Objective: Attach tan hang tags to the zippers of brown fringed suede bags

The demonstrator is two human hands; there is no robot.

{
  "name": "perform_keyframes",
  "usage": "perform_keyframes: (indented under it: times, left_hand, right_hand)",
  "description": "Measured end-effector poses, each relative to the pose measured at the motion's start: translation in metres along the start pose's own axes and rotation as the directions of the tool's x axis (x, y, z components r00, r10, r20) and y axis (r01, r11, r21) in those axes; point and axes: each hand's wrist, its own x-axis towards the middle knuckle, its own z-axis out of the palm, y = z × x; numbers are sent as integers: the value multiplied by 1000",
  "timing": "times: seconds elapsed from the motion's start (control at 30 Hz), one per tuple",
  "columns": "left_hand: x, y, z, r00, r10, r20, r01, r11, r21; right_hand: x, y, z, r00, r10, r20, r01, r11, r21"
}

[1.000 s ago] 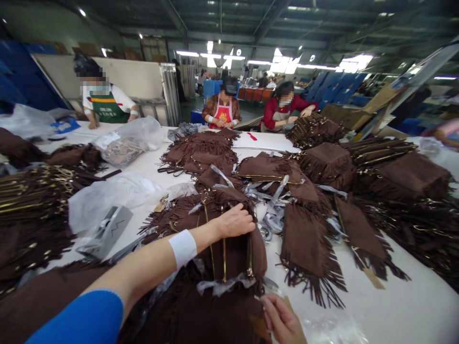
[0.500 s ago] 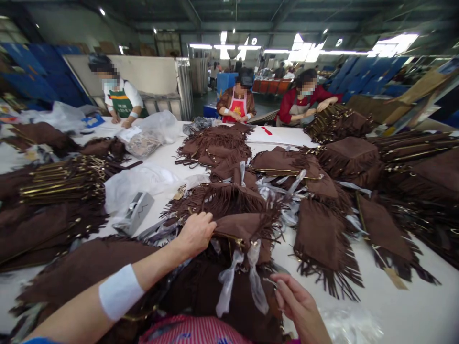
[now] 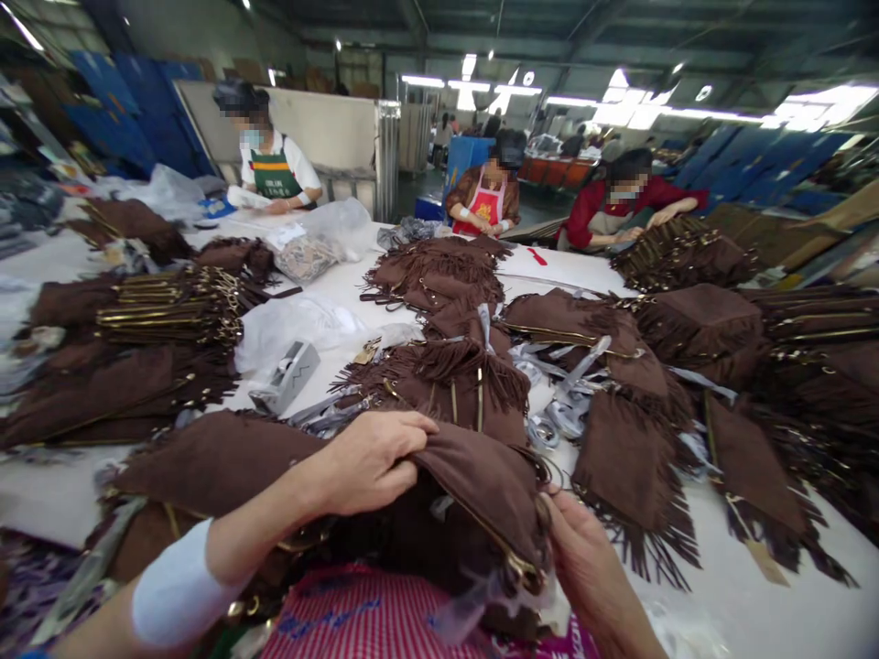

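A dark brown bag (image 3: 481,467) with a gold zipper is held up just in front of my striped apron. My left hand (image 3: 374,462) is closed on its upper left edge, thumb and fingers pinching the fabric. At the bag's right end, my right hand (image 3: 583,549) grips the side near the gold zipper end (image 3: 526,572). Clear plastic wrapping hangs below that corner. Just beyond lies another brown fringed bag (image 3: 450,389) with gold zippers. To the left, a brown bag (image 3: 220,462) lies flat beside my forearm.
Fringed brown bags (image 3: 624,458) cover the right of the white table, with a stack (image 3: 171,311) at left. A grey dispenser-like box (image 3: 285,377) stands beside clear plastic (image 3: 295,329). Three co-workers work across the table, one in a green apron (image 3: 271,178).
The bag has come nearer to me, its fringe no longer facing up. My right hand has moved from a small thin item onto the bag's right end. The view has shifted left.
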Motion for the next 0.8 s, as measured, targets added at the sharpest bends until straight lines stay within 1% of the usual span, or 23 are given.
perform_keyframes:
  times: [0.03, 0.07, 0.1, 0.13, 0.17, 0.2, 0.23, 0.27, 0.33, 0.37, 0.43, 0.5, 0.57, 0.63, 0.67, 0.73, 0.77, 0.8]
  left_hand:
    - [-6, -2, -5, 999, -17, 32, 20, 996, -92]
    - [-10, -9, -5, 995, -53, 90, 68, 983, -173]
    - [-13, -21, -1, 980, -103, 168, 142, 960, -240]
    - [-16, -36, 8, 954, -153, 257, 226, 932, -284]
    - [-17, -52, 21, 916, -204, 346, 316, 898, -306]
    - [-18, -68, 37, 876, -257, 407, 394, 869, -298]
    - [-19, -82, 54, 856, -295, 425, 428, 865, -261]
    - [-20, -94, 71, 850, -328, 412, 438, 874, -209]
    - [-22, -108, 101, 851, -375, 368, 452, 880, -149]
    - [-23, -111, 112, 852, -387, 352, 456, 880, -135]
    - [-25, -113, 125, 851, -397, 344, 464, 875, -136]
    - [-26, -112, 129, 847, -415, 331, 472, 875, -111]
    - [-25, -111, 130, 840, -461, 286, 484, 875, -12]
    - [-21, -107, 129, 852, -490, 183, 481, 871, 96]
    - [-17, -104, 129, 870, -483, 105, 469, 874, 128]
    - [-5, -95, 129, 918, -394, -54, 398, 909, 129]
    - [3, -90, 128, 940, -323, -112, 335, 935, 118]
    - [13, -85, 128, 958, -251, -142, 267, 958, 108]
  right_hand:
    - [-1, -6, -1, 999, 7, 47, -9, 999, 47]
    - [-1, -10, 0, 994, 30, 102, -40, 995, 90]
    - [0, -10, 1, 987, 62, 151, -79, 991, 111]
    - [1, -9, 3, 981, 81, 175, -99, 991, 95]
    - [3, -4, 6, 980, 89, 179, -100, 993, 56]
    - [6, 1, 9, 982, 84, 168, -86, 996, 3]
    - [8, 8, 11, 987, 66, 144, -58, 997, -58]
    - [10, 15, 14, 993, 38, 114, -24, 992, -121]
    - [14, 26, 16, 998, -15, 57, 28, 974, -227]
    - [15, 30, 16, 999, -31, 41, 40, 965, -261]
    - [16, 34, 16, 998, -60, 34, 67, 957, -281]
    - [19, 36, 17, 997, -75, 24, 79, 958, -276]
    - [22, 37, 17, 997, -78, -5, 74, 959, -272]
    - [26, 40, 18, 997, -74, -12, 68, 957, -283]
    - [27, 42, 18, 997, -75, 1, 72, 954, -292]
    - [30, 45, 18, 996, -72, 46, 83, 950, -302]
    - [32, 47, 17, 996, -68, 62, 83, 951, -296]
    - [33, 48, 17, 996, -61, 65, 77, 957, -279]
